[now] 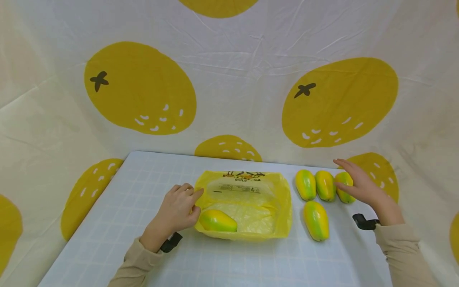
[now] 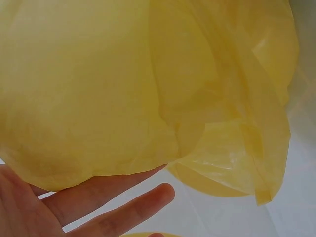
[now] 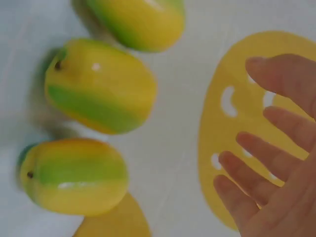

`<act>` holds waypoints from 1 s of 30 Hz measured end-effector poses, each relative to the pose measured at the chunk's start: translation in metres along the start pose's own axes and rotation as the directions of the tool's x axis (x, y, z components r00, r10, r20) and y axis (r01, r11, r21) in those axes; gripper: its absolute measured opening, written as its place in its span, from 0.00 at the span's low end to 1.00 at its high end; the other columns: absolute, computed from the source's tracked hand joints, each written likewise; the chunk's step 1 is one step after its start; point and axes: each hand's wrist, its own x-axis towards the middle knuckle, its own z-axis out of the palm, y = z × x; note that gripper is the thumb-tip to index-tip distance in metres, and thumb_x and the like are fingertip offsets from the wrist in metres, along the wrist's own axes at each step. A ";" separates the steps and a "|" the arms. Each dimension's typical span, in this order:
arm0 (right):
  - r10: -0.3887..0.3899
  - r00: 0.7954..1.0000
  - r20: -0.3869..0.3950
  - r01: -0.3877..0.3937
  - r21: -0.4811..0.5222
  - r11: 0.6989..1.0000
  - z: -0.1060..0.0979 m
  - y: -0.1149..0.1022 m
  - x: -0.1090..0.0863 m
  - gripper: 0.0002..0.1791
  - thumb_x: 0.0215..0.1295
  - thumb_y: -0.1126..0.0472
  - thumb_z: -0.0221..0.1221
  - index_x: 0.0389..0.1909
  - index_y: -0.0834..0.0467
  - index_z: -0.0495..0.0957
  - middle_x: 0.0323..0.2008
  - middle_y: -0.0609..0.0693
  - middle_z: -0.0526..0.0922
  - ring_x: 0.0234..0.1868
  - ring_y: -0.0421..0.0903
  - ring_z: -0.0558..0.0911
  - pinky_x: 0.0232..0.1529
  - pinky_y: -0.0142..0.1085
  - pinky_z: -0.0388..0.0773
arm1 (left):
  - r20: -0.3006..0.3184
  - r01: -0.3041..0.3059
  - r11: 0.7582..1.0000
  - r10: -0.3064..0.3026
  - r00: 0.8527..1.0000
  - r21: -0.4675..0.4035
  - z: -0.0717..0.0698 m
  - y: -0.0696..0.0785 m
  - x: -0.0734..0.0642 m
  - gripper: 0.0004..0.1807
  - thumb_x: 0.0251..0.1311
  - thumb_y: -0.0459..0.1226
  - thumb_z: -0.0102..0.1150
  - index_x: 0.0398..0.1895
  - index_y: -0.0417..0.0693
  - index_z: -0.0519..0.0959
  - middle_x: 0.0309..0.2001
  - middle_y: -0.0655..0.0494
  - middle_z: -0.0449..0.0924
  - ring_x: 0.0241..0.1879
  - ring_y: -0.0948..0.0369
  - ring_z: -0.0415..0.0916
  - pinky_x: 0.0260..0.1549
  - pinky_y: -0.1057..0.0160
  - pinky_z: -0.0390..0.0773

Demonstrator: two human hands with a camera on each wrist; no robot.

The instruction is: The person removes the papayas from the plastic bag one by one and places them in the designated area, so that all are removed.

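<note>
A yellow plastic bag [image 1: 283, 215] lies on the table with its mouth spread, and one yellow-green papaya [image 1: 218, 221] rests inside at its left. At the bag's left edge is my left hand [image 1: 178, 209]; in the left wrist view its fingers [image 2: 123, 215] extend loosely, partly hidden behind the bag film [image 2: 89, 89]. My right hand [image 1: 362, 187] hovers over the rightmost papaya [image 1: 345, 188], fingers spread and holding nothing. Beside that one stand two more papayas, a middle papaya [image 1: 325, 186] and a left papaya [image 1: 306, 185]. Another papaya [image 1: 316, 220] lies nearer the front.
A white table [image 1: 172, 255] with a faint grid bears everything. Behind and around it hangs a pale cloth [image 1: 236, 91] printed with big yellow fruit shapes. Dark wrist mounts, the left mount [image 1: 171, 242] and the right mount [image 1: 365, 222], sit on my wrists.
</note>
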 end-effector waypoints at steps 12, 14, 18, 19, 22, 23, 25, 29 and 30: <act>-0.084 0.985 -0.148 0.084 -0.006 0.996 0.002 -0.059 0.006 0.30 0.63 0.61 0.66 0.66 0.61 0.71 0.63 0.65 0.72 0.62 0.67 0.69 0.54 0.69 0.67 | -0.005 0.001 1.000 -0.001 1.000 -0.002 -0.001 0.000 0.000 0.21 0.47 0.33 0.59 0.48 0.40 0.85 0.37 0.48 0.85 0.42 0.51 0.78 0.46 0.48 0.78; -0.125 0.978 -0.168 0.125 -0.008 0.992 0.002 -0.069 0.008 0.29 0.63 0.61 0.66 0.64 0.60 0.73 0.62 0.62 0.74 0.62 0.65 0.70 0.54 0.66 0.68 | -0.004 0.003 1.000 -0.003 1.000 0.000 -0.001 0.000 0.000 0.21 0.47 0.33 0.59 0.48 0.40 0.85 0.37 0.48 0.85 0.41 0.51 0.78 0.45 0.48 0.78; -0.233 0.954 -0.191 0.238 0.005 0.971 0.004 -0.085 0.013 0.29 0.60 0.66 0.67 0.63 0.57 0.75 0.61 0.57 0.77 0.61 0.57 0.72 0.64 0.38 0.68 | 0.001 0.001 1.000 -0.001 1.000 0.003 -0.001 0.000 0.000 0.21 0.48 0.33 0.59 0.48 0.40 0.85 0.39 0.48 0.86 0.42 0.50 0.78 0.46 0.48 0.78; -0.260 0.946 -0.194 0.267 0.009 0.964 0.005 -0.089 0.015 0.29 0.59 0.67 0.67 0.63 0.57 0.75 0.60 0.56 0.77 0.61 0.55 0.73 0.64 0.30 0.65 | 0.001 0.000 1.000 0.000 1.000 0.004 -0.001 -0.001 0.001 0.21 0.48 0.33 0.59 0.48 0.40 0.85 0.39 0.48 0.86 0.42 0.50 0.78 0.45 0.48 0.78; -0.330 0.923 -0.196 0.342 0.027 0.939 0.008 -0.102 0.021 0.30 0.56 0.69 0.68 0.62 0.56 0.77 0.59 0.53 0.79 0.61 0.50 0.74 0.62 0.19 0.58 | 0.002 0.000 1.000 0.000 1.000 0.001 0.000 -0.001 0.001 0.21 0.48 0.33 0.59 0.49 0.40 0.85 0.39 0.48 0.86 0.42 0.50 0.78 0.45 0.48 0.78; -0.353 0.915 -0.196 0.365 0.030 0.930 0.008 -0.107 0.024 0.30 0.55 0.70 0.68 0.61 0.57 0.77 0.59 0.53 0.79 0.61 0.49 0.74 0.62 0.19 0.58 | 0.003 -0.001 1.000 0.001 1.000 0.000 0.000 -0.001 0.001 0.21 0.48 0.33 0.59 0.49 0.40 0.85 0.39 0.47 0.86 0.42 0.50 0.78 0.45 0.48 0.78; -0.404 0.894 -0.194 0.418 0.037 0.908 0.010 -0.116 0.029 0.30 0.54 0.71 0.69 0.60 0.58 0.78 0.58 0.53 0.79 0.60 0.49 0.75 0.63 0.20 0.60 | 0.004 0.001 1.000 -0.001 1.000 0.003 0.000 -0.002 0.001 0.21 0.48 0.33 0.59 0.49 0.40 0.85 0.39 0.48 0.86 0.42 0.50 0.78 0.45 0.48 0.78; -0.496 0.851 -0.169 0.510 0.047 0.859 0.012 -0.136 0.042 0.28 0.52 0.73 0.69 0.57 0.58 0.79 0.57 0.53 0.80 0.59 0.51 0.76 0.63 0.24 0.63 | 0.002 0.004 1.000 -0.004 1.000 0.003 0.001 -0.002 0.001 0.21 0.48 0.33 0.59 0.49 0.40 0.85 0.38 0.48 0.86 0.42 0.51 0.78 0.46 0.48 0.78; -0.510 0.846 -0.156 0.522 0.052 0.851 0.012 -0.141 0.045 0.28 0.53 0.73 0.68 0.57 0.56 0.80 0.57 0.52 0.80 0.59 0.50 0.76 0.63 0.25 0.64 | 0.001 0.004 1.000 -0.004 1.000 0.001 0.001 -0.002 0.001 0.21 0.48 0.33 0.59 0.49 0.40 0.85 0.38 0.48 0.86 0.42 0.51 0.78 0.46 0.48 0.78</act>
